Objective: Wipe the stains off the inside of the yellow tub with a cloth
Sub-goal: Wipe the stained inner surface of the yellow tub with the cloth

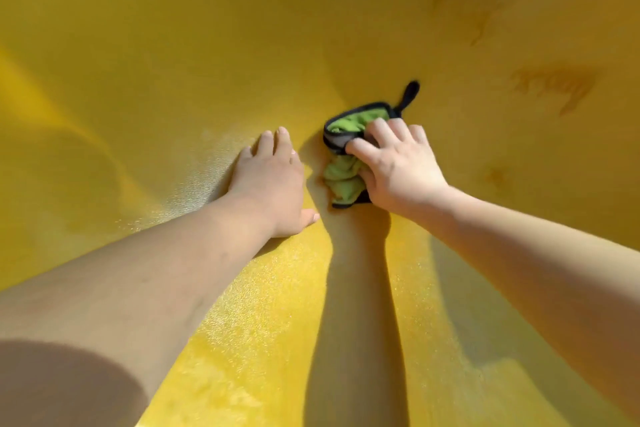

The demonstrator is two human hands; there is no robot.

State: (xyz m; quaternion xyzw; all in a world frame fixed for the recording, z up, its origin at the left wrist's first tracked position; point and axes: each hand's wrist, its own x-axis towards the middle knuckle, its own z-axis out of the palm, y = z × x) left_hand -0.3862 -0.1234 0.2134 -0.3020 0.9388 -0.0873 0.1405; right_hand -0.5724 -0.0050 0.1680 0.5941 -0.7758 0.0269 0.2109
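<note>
Right hand [398, 170] clutching bunched green cloth [346, 163] against yellow tub [173, 62] wall — left hand [273, 184] flat, fingers spread.

Place unclear, yellow tub [207, 45] fills view

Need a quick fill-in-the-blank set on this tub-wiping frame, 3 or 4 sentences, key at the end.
1. The right hand presses a crumpled cloth whose main colour is ____.
2. The left hand holds nothing and rests ____ on the yellow tub.
3. The cloth's black hanging loop points ____ from the person.
4. The brownish stains on the wall lie to the ____ of the cloth.

Missing words: green; flat; away; right
</note>
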